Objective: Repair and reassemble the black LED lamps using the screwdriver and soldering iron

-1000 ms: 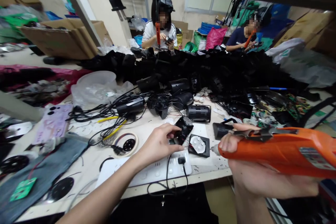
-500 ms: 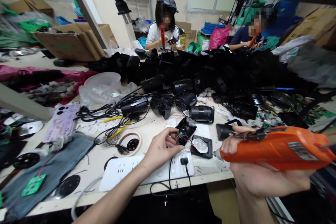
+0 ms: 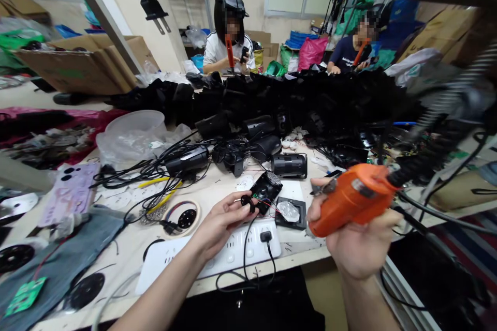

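**Screwdriver tip down, black part pinched at the power strip**

We held the orange screwdriver [image 3: 351, 199] in our right hand [image 3: 355, 240], fingers wrapped around its body. Its long axis ran slantwise, tip low and toward the left, cable end high and to the right. Our left hand [image 3: 221, 220] pinched the small black part [image 3: 264, 191] at its near edge, fingers narrowed on it, just above the white power strip [image 3: 217, 253] on the surface [image 3: 128, 238]. The part's long axis tilted away to the right. The screwdriver tip hung near the square black frame [image 3: 290, 213], just right of the part.
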Tool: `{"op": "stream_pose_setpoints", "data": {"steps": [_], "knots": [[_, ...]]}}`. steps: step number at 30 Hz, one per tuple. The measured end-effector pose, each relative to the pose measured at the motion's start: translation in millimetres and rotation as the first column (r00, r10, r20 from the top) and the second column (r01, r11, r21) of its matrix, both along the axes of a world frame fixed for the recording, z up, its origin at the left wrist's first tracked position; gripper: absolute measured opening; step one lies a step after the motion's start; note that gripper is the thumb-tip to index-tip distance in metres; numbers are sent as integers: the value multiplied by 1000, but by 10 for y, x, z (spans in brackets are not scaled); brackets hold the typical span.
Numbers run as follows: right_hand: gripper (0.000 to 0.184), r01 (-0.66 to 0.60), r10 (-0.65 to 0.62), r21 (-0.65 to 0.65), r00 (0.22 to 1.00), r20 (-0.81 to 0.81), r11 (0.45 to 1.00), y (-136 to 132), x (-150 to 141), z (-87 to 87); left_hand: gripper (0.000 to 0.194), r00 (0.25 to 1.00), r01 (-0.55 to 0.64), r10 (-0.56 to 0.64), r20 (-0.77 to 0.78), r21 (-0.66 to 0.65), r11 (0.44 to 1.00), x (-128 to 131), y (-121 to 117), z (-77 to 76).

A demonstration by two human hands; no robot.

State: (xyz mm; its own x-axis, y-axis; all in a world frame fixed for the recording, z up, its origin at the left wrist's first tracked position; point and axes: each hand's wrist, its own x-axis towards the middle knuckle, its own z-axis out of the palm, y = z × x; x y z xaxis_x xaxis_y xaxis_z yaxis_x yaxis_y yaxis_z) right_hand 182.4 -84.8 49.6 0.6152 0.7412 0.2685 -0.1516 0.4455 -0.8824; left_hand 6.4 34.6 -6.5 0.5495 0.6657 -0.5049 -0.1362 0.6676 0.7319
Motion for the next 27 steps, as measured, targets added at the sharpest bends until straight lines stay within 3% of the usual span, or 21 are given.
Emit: {"op": "stream_pose_setpoints", "data": {"steps": [4,9,10,12,14,15,16,17,20,23,27], "knots": [[78,7,2,-132,998,70,991,56,7,-113,68,1000,-13,13,-1,25,1000,49,-15,43],[76,257,-200,-160,932,301,953,176,378,-232,68,1000,-16,15,9,84,996,155,-23,111],[71,334,-242,-170,881,407,927,190,459,-243,67,1000,-20,20,3,91,996,172,-23,122],[55,524,-335,-128,693,638,842,194,555,-259,65,999,-40,42,-17,108,993,199,-24,135],[36,672,-432,1,475,766,740,170,518,-287,62,997,-61,66,-39,133,989,219,-26,131],[31,701,-465,58,407,786,711,154,446,-313,60,996,-68,76,-49,147,987,227,-27,123],[26,699,-482,94,384,788,709,139,344,-351,59,995,-72,82,-57,161,984,235,-27,113],[16,659,-451,102,385,805,745,129,224,-399,57,994,-76,88,-63,174,982,244,-28,102],[7,442,-189,-2,388,902,897,145,-142,-573,55,993,-83,97,-60,206,975,275,-32,85],[10,377,-51,-93,357,933,922,215,-336,-706,53,993,-91,105,-49,229,969,306,-37,99],[16,338,-26,-93,332,943,936,295,-340,-763,53,991,-107,124,-51,265,958,336,-27,93]]}}
